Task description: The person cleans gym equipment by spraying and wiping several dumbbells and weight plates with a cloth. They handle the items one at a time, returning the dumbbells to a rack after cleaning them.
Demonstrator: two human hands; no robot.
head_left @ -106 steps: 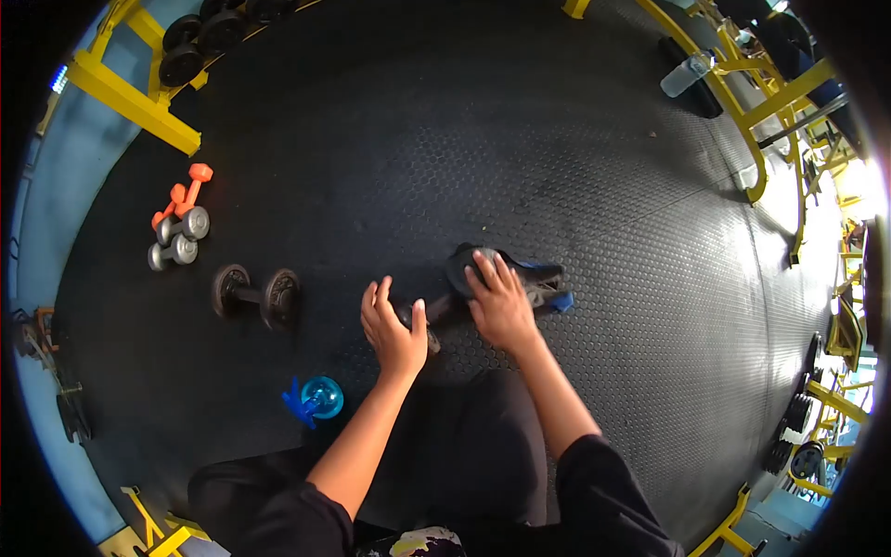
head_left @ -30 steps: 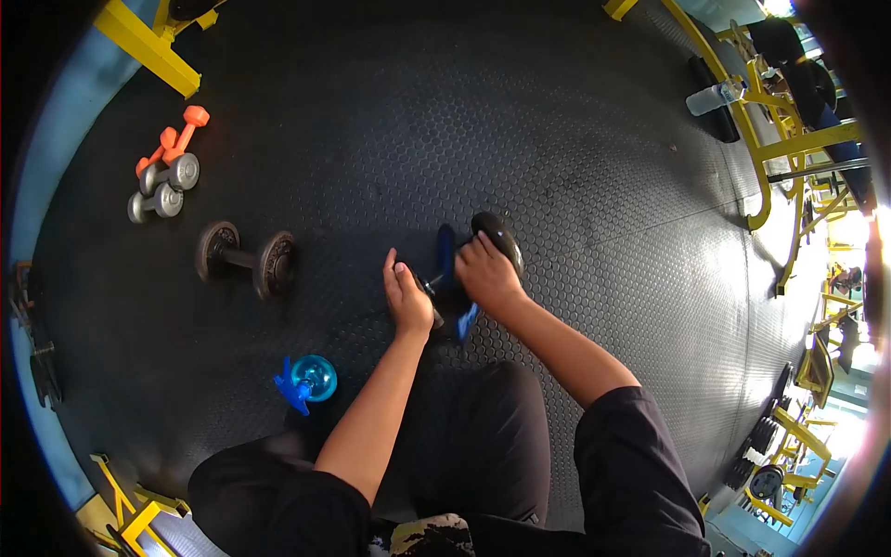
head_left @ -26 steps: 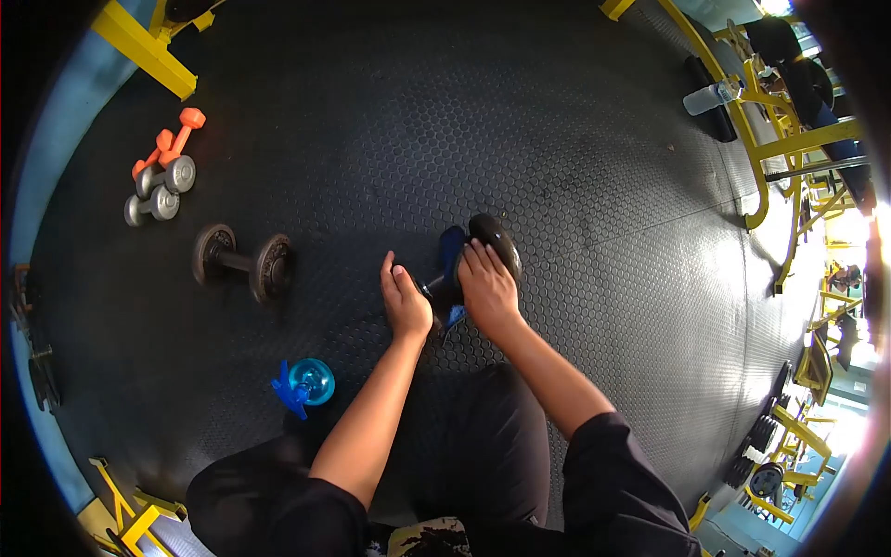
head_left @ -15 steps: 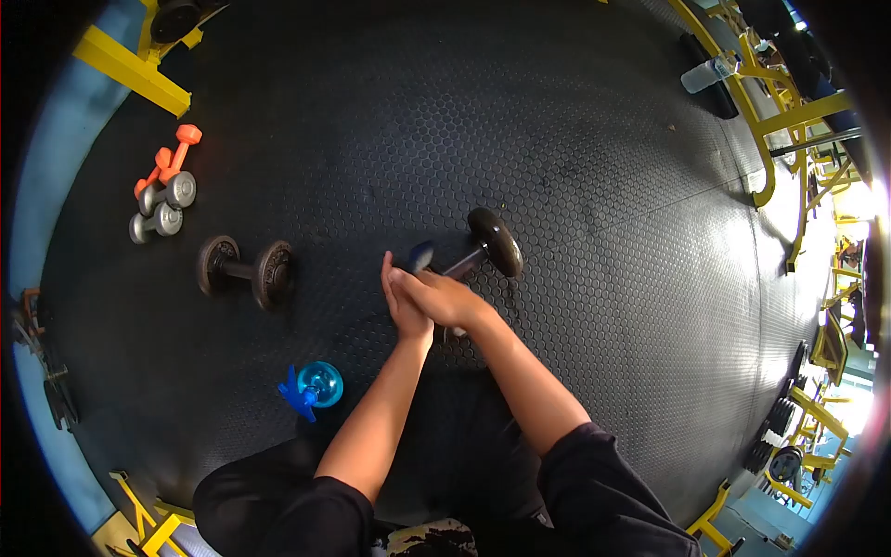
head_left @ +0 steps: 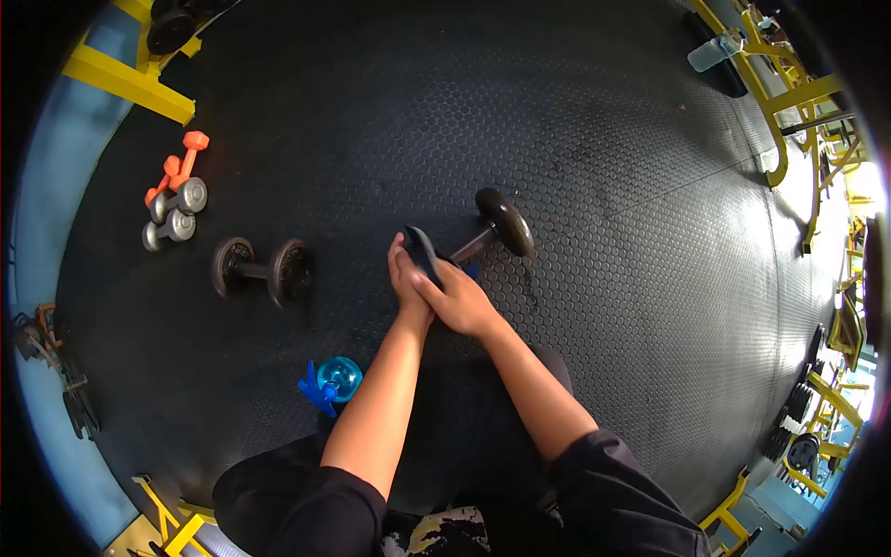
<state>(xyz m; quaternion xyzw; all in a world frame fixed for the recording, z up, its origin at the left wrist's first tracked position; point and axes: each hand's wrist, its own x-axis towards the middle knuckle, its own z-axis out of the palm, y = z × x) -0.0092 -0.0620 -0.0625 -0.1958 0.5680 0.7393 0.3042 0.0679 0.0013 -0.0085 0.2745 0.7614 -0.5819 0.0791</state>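
Observation:
A dark dumbbell with a metal handle lies slanted in front of me, its round brown-black head at the upper right. Both hands are at its nearer black head. My left hand has its fingers along that head's left side. My right hand presses against the lower right side, its thumb crossing towards the left hand. The palms meet near the wrists. A bit of blue shows under the handle beside the right hand.
A second dark dumbbell lies to the left. A blue spray bottle is near my left forearm. Grey dumbbells and orange dumbbells lie at the far left. Yellow frames border the floor, with a clear bottle at upper right.
The hands have shifted from close together beside the dumbbell to around its nearer head, which now shows more between them. The floor items appear slightly farther right as the view moved.

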